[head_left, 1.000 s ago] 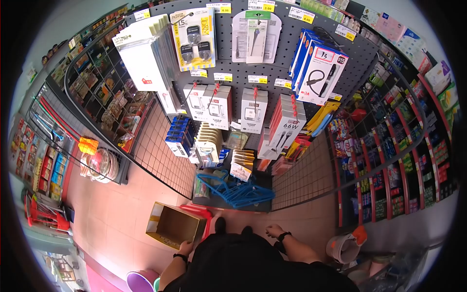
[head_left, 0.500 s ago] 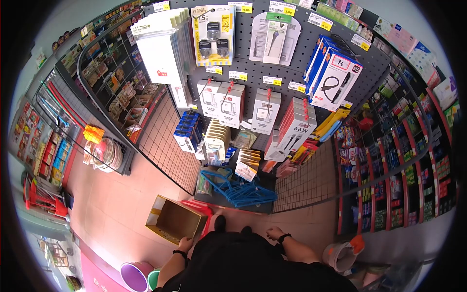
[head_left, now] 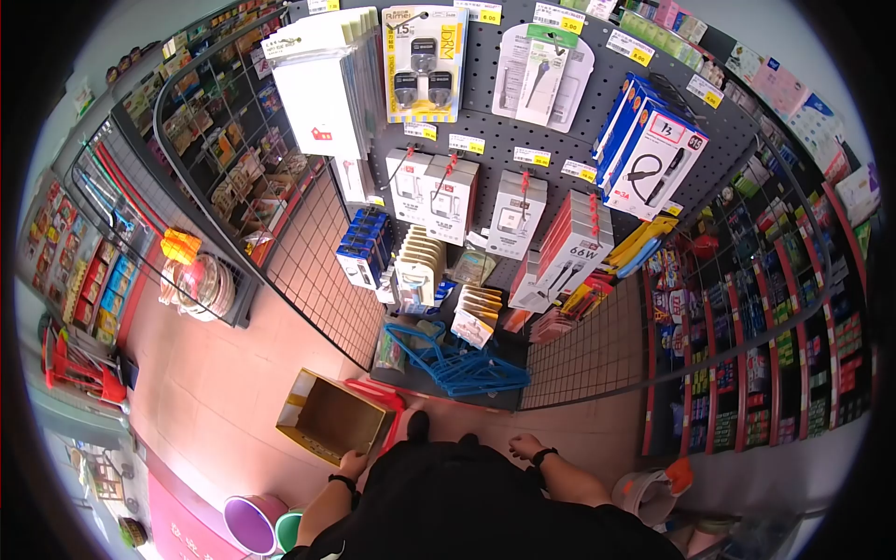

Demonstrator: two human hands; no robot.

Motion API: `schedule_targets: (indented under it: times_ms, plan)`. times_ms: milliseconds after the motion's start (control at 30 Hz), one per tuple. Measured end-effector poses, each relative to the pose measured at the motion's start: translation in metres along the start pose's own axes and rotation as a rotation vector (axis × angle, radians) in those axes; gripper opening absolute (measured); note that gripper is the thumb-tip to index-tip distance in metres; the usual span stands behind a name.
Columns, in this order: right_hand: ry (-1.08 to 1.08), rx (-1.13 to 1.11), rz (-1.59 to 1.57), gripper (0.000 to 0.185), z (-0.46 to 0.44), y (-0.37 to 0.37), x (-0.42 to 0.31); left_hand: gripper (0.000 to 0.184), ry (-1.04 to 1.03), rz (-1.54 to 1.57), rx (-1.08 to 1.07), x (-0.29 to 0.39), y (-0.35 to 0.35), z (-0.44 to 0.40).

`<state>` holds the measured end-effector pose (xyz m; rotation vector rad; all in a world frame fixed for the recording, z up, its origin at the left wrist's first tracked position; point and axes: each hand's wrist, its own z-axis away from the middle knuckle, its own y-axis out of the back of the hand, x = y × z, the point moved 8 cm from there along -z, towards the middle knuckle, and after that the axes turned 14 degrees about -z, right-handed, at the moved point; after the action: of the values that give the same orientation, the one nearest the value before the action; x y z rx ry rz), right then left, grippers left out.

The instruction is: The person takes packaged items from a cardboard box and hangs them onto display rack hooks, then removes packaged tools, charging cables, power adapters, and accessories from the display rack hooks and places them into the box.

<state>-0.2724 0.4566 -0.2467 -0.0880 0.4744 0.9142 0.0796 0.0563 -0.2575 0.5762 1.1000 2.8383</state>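
Note:
My left hand (head_left: 352,464) is at the near right edge of an open cardboard box (head_left: 334,417) on the floor; its fingers are too small to read. To the right, my right hand (head_left: 525,446) hangs over the floor with its fingers curled, touching no goods. Blue hangers (head_left: 462,364) lie on the base of the display rack in front of me. Above them hang white cable boxes (head_left: 434,194), a box marked 66W (head_left: 567,266) and a hook pack (head_left: 423,70).
Wire mesh panels (head_left: 597,359) flank the rack. A red plastic item (head_left: 390,399) lies beside the box. Purple (head_left: 252,523) and green (head_left: 287,530) buckets are at lower left, a grey bucket (head_left: 644,495) at lower right. Stocked shelves (head_left: 747,345) line the right.
The view has turned, so the rack and its goods sit further right in the picture and the buckets shift slightly left. Both hands keep nearly the same place.

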Motion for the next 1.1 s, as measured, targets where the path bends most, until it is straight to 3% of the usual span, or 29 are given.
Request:
schedule_targets:
  times_ms: [767,900,1100]
  plan:
    - [-0.027,-0.034,0.032,0.044,0.009,-0.001,-0.014,0.038,0.014,0.007,0.109,0.014,0.018,0.018]
    - [-0.016,-0.035,0.060,0.044,0.019,-0.002,-0.031,0.040,0.047,-0.004,-0.009,0.023,0.023,0.027]
    - [-0.023,-0.058,0.118,0.043,0.021,-0.006,-0.039,0.037,0.026,-0.004,0.035,0.007,0.005,0.008]
